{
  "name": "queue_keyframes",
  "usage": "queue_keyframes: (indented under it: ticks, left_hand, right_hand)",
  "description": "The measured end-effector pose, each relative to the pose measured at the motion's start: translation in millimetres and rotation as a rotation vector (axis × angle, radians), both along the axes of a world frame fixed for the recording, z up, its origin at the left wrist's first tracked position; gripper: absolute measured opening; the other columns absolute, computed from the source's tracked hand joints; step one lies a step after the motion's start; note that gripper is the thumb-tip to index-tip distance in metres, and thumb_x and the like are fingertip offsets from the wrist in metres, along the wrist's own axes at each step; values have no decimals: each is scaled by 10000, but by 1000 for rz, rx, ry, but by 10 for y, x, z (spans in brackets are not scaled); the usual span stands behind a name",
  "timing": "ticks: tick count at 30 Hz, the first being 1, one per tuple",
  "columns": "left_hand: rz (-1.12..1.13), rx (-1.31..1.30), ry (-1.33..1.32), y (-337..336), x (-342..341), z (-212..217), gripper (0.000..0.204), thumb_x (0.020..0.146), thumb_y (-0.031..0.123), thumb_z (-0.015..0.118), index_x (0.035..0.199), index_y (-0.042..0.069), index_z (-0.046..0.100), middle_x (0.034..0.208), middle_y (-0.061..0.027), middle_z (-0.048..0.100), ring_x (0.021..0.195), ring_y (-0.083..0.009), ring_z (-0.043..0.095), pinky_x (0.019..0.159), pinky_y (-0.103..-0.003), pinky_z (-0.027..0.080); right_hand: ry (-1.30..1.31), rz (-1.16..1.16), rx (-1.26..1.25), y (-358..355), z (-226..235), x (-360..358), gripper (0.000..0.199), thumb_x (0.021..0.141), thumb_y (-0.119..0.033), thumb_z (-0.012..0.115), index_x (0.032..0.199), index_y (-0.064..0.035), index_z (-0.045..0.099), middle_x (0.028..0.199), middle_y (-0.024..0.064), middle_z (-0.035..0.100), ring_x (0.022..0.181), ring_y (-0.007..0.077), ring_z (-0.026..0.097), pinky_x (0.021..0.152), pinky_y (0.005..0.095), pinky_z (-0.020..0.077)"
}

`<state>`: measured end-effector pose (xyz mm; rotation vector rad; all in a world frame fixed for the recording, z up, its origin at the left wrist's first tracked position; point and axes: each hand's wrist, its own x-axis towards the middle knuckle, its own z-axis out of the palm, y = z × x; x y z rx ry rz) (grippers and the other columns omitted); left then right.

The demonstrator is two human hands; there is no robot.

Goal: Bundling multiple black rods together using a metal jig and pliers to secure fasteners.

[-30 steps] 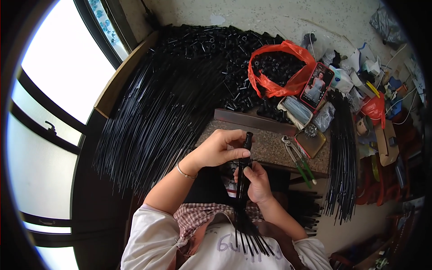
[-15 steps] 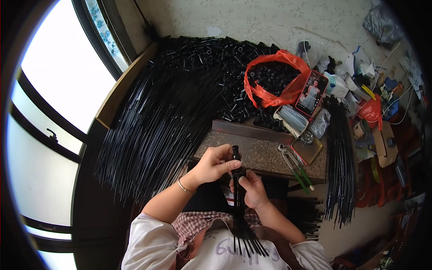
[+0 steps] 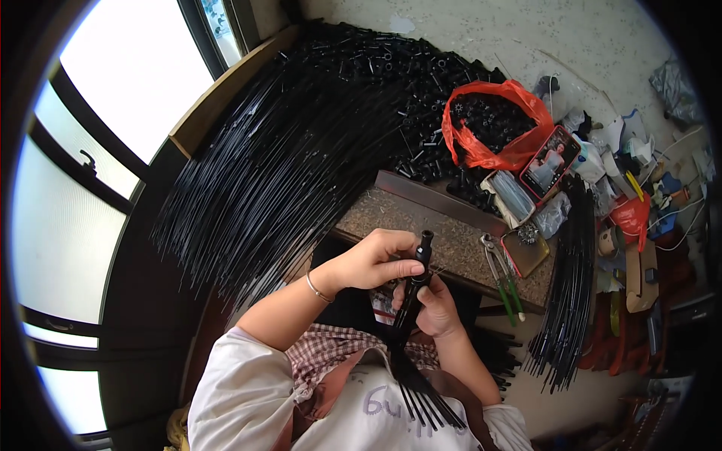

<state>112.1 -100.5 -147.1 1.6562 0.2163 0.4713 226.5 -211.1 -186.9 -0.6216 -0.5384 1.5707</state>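
Note:
A black umbrella frame (image 3: 407, 314) stands tilted in front of my chest, its thin ribs fanning out downward over my apron. My left hand (image 3: 380, 259) pinches it near the top, thumb lying across the tube. From the frame's upper end a short black tubular piece (image 3: 426, 245) sticks out above the thumb. Just below, my right hand (image 3: 438, 310) wraps round the shaft, thumb up along its side. Some of the right hand's fingers are hidden behind the frame.
Long black ribs (image 3: 248, 173) cover the bench's left side, with small tubular parts (image 3: 361, 56) heaped behind. A red plastic bag (image 3: 459, 143) holds dark hubs. A phone (image 3: 551, 161), green-handled pincers (image 3: 502, 278) and a shallow tray (image 3: 530, 253) lie right; more ribs (image 3: 564, 301) hang over the edge.
The whole view has turned, so the bench appears shifted right and up. Both hands keep hold of the umbrella frame, whose top now leans further right.

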Motion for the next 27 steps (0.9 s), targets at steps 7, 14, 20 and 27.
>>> queue_keyframes:
  ticks: [7, 14, 20, 27]
  left_hand:
    - [102, -43, 51, -55, -25, -37, 164, 715, 128, 540, 781, -17, 502, 648, -38, 515, 642, -99, 492, 555, -225, 399]
    - [183, 172, 51, -9, 83, 48, 149, 716, 126, 538, 704, -9, 475, 594, -39, 472, 576, -89, 455, 503, -222, 363]
    - [136, 124, -171, 18, 160, -148, 158, 725, 106, 530, 751, -39, 470, 599, -64, 489, 469, -95, 506, 391, -201, 395]
    - [261, -381, 46, -124, 62, 21, 179, 722, 156, 549, 743, -12, 492, 656, -15, 483, 555, -70, 459, 486, -178, 377]
  right_hand:
    - [-46, -71, 40, 15, -80, -58, 231, 700, -212, 565, 819, -43, 462, 714, 73, 522, 628, 147, 503, 560, 256, 422]
    - [-58, -170, -14, 54, -65, -4, 176, 717, -180, 548, 777, -48, 448, 731, 70, 532, 639, 123, 506, 571, 242, 426]
    - [-102, -210, -11, 63, -44, -9, 145, 732, -171, 529, 745, -58, 438, 725, 71, 535, 641, 120, 509, 573, 229, 428]
    - [-104, -150, -9, 70, -83, -11, 163, 727, -178, 538, 757, -51, 440, 733, 71, 533, 654, 123, 507, 601, 255, 426]
